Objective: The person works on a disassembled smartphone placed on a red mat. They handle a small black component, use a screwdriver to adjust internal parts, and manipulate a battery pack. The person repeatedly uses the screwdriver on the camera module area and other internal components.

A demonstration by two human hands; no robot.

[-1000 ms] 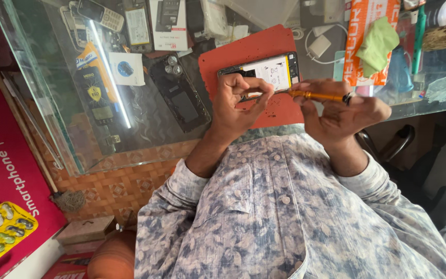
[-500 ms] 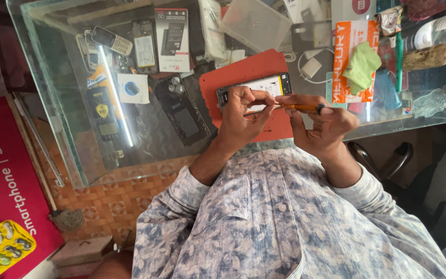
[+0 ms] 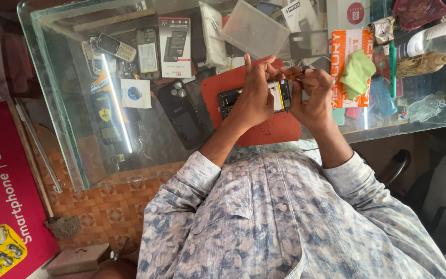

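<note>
Since half a second ago, both hands have moved away from the body and down onto the red rubber work mat (image 3: 264, 129), and the opened black smartphone (image 3: 256, 97) now lies flat there rather than being lifted toward the chest.

In the head view, the left hand (image 3: 256, 93) rests over the middle of the phone with fingers curled on it and the index finger raised straight; it covers much of the device, whose left end and yellow-edged right part show on either side. The right hand (image 3: 313, 95) sits just right of the phone, fingers pinched around an orange-handled screwdriver (image 3: 296, 75) whose tip points at the phone's far right corner.

Around them on the glass-topped counter (image 3: 68, 103): a black phone back cover (image 3: 181, 116) left of the mat, a small keypad phone (image 3: 115, 47) far left, a clear plastic tray (image 3: 254, 28) beyond the hands, and a green cloth (image 3: 357, 75) to the right.
</note>
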